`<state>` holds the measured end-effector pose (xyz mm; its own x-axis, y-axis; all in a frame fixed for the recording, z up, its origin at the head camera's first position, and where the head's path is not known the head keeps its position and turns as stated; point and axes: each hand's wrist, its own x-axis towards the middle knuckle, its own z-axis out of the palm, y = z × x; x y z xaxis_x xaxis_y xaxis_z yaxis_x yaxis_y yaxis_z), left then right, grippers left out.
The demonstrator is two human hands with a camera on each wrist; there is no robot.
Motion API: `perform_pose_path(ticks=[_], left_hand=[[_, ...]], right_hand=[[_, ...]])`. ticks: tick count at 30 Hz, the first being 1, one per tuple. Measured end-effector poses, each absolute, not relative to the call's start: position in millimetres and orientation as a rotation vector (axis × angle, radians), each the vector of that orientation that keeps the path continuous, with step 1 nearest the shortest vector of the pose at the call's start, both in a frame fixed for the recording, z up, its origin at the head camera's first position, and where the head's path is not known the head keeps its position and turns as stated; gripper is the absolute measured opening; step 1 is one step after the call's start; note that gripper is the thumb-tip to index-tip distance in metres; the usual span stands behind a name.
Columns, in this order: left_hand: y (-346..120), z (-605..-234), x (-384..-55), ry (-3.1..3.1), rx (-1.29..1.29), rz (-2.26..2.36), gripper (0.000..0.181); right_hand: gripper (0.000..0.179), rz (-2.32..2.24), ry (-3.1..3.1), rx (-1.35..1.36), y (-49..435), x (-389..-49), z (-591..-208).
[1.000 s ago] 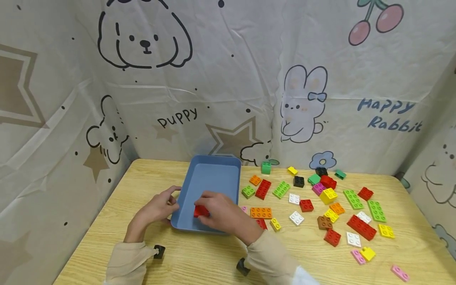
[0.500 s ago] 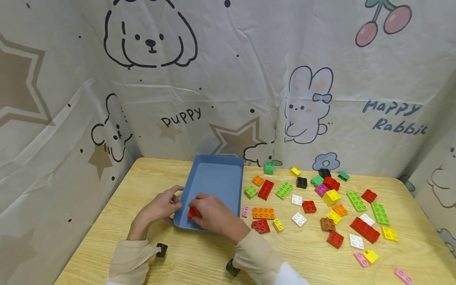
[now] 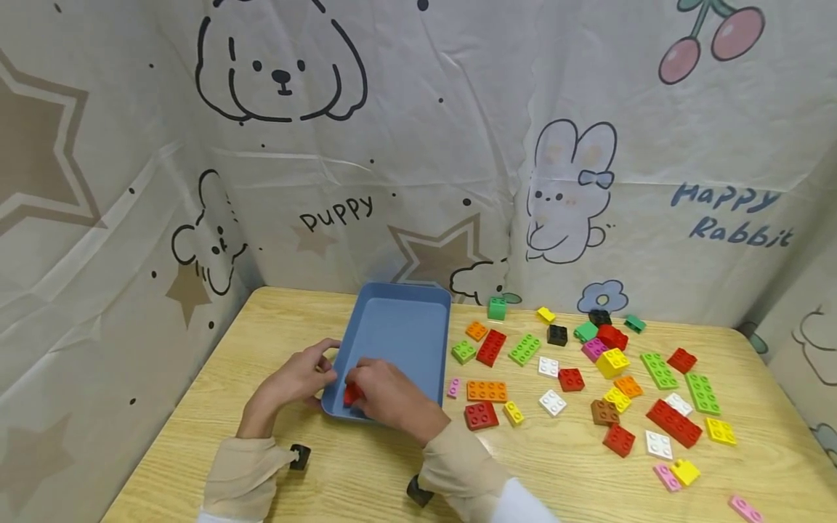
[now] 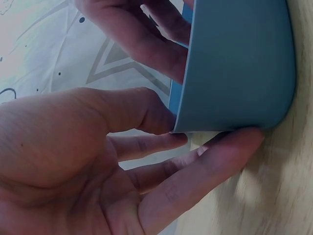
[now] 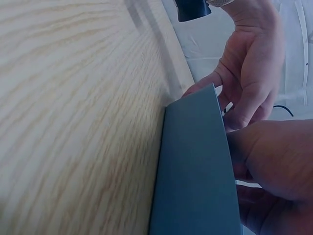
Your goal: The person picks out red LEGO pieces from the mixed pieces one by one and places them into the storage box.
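A blue tray (image 3: 408, 330) lies at the table's left part. My left hand (image 3: 297, 378) holds its left side near the front corner; in the left wrist view the thumb is at the rim and another fingertip (image 4: 247, 142) meets the outer wall low down. Inside that same front left corner my right hand (image 3: 389, 396) grips a red toy building brick (image 3: 352, 394), mostly covered by the fingers. In the right wrist view the tray's wall (image 5: 195, 166) hides the brick, and the right hand (image 5: 281, 171) reaches over the rim.
Several loose bricks spread over the table (image 3: 549, 465) right of the tray, among them an orange brick (image 3: 487, 391), a red brick (image 3: 481, 415) and a yellow brick (image 3: 612, 362). A printed cloth (image 3: 405, 145) stands behind. Black wrist pieces (image 3: 419, 491) hang beneath the cuffs.
My right hand has moved left inside the tray with the red brick, into the front left corner. The left hand stays at the tray's side. The head view has shifted slightly.
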<state>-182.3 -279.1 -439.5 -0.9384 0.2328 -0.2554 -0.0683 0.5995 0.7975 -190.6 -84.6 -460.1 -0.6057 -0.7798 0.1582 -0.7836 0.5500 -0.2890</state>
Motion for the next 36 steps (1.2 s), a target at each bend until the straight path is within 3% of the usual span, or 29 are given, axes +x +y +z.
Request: perform_pose_path(ticks=[15, 23, 36], left_hand=[[-283, -440, -181, 2.487, 0.155, 1.282, 0.058], [-280, -442, -184, 2.501, 0.124, 1.256, 0.058], [-279, -443, -183, 2.512, 0.1, 1.239, 0.058]], right_hand=[[0.018, 0.543, -2.778, 1.329, -83, -188, -459], [0.026, 0.859, -2.753, 1.266, -43, -184, -446], [0.029, 0.841, -2.685, 1.231, 11, -170, -432]])
